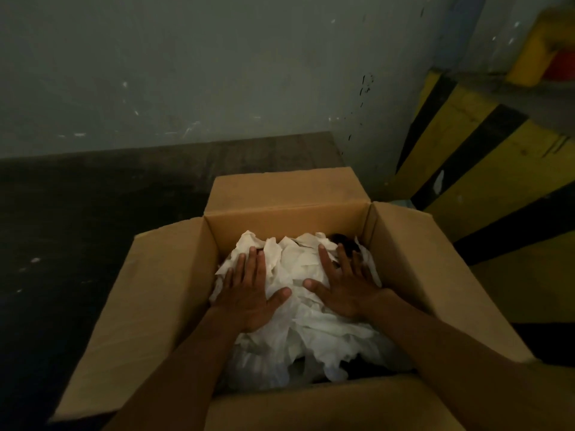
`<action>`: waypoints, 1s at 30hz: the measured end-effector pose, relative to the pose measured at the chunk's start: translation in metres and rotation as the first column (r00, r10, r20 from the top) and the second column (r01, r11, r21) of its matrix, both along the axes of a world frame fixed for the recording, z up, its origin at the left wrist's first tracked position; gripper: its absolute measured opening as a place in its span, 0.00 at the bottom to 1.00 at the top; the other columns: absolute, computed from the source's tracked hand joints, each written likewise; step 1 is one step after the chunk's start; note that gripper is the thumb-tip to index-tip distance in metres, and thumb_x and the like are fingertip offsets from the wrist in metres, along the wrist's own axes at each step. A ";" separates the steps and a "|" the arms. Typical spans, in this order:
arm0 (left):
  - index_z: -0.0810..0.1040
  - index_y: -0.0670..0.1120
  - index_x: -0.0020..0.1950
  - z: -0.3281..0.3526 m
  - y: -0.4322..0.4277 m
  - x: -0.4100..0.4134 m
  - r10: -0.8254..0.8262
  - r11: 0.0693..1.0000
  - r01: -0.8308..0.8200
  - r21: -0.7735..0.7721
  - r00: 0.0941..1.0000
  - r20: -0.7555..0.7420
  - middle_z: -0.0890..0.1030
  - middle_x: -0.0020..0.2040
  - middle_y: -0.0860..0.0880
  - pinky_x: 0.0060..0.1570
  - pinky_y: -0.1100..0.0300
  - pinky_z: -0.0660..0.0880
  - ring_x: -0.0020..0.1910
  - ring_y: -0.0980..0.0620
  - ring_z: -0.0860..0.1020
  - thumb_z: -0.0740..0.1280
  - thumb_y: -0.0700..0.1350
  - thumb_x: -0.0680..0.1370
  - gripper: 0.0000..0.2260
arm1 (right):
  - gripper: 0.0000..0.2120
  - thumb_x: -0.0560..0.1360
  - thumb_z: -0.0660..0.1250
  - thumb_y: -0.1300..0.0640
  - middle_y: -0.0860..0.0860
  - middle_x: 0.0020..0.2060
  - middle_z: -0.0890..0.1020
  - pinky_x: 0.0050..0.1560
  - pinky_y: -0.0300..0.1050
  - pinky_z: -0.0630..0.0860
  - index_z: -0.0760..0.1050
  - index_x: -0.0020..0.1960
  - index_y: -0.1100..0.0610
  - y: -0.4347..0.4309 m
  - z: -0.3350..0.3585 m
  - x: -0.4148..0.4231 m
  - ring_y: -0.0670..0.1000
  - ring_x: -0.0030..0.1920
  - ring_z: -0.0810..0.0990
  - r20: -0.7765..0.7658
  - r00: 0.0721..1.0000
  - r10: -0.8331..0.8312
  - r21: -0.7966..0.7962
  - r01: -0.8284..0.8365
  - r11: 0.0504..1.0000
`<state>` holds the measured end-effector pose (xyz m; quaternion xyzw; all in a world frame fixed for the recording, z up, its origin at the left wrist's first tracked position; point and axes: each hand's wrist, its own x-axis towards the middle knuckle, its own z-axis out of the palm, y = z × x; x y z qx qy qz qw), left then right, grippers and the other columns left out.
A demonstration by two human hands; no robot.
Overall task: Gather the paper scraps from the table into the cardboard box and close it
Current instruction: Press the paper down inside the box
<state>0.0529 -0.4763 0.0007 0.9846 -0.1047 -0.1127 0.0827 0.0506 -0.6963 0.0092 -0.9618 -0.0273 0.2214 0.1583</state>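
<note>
A cardboard box (pixel 161 293) sits on a dark table (pixel 77 213) with all four flaps folded outward: one toward the wall, one to each side, and one at the near edge under the person's forearms. Inside the box lies a heap of white paper scraps (pixel 298 269), crumpled and torn, filling most of the inner space. A small dark patch shows at the far right corner of the heap; what it is cannot be told.

Both hands are down inside the box, palms flat on top of the paper. The left hand (pixel 249 290) lies on the left part of the heap with its fingers straight and close together, pointing toward the far wall of the box, thumb spread out to the right. The right hand (pixel 345 284) lies on the right part of the heap, fingers straight and slightly fanned, thumb spread out to the left. The two thumbs point at each other with a strip of paper between them. Neither hand curls round any scrap; they press on the paper from above, and the scraps lie under and around both palms.

Behind the table stands a grey wall (pixel 186 73). To the right is a yellow and black striped surface (pixel 466 144).
</note>
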 end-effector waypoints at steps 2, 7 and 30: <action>0.29 0.49 0.74 0.000 0.000 -0.002 -0.002 1.000 0.003 0.021 0.999 -0.049 0.31 0.76 0.47 0.71 0.47 0.35 0.75 0.46 0.33 0.26 0.79 0.55 0.54 | 0.41 0.69 0.42 0.23 0.51 0.74 0.28 0.73 0.61 0.35 0.23 0.70 0.38 0.000 0.000 -0.001 0.60 0.74 0.29 -0.029 1.000 0.008 0.010 -0.008 1.000; 0.32 0.50 0.76 0.015 0.001 0.001 -0.016 0.997 0.016 0.073 1.000 -0.002 0.34 0.77 0.47 0.73 0.46 0.38 0.76 0.46 0.36 0.26 0.78 0.57 0.53 | 0.39 0.72 0.43 0.26 0.52 0.74 0.28 0.73 0.61 0.37 0.25 0.72 0.39 -0.001 0.016 -0.004 0.60 0.74 0.30 0.009 1.000 0.012 0.020 -0.012 1.000; 0.39 0.52 0.77 0.090 -0.013 -0.112 0.032 0.998 -0.017 -0.054 0.956 0.293 0.44 0.79 0.50 0.74 0.45 0.41 0.77 0.50 0.45 0.37 0.65 0.76 0.32 | 0.29 0.78 0.50 0.38 0.60 0.67 0.69 0.65 0.59 0.68 0.60 0.72 0.55 -0.049 0.082 -0.109 0.63 0.66 0.67 0.547 0.798 -0.255 0.226 0.152 0.962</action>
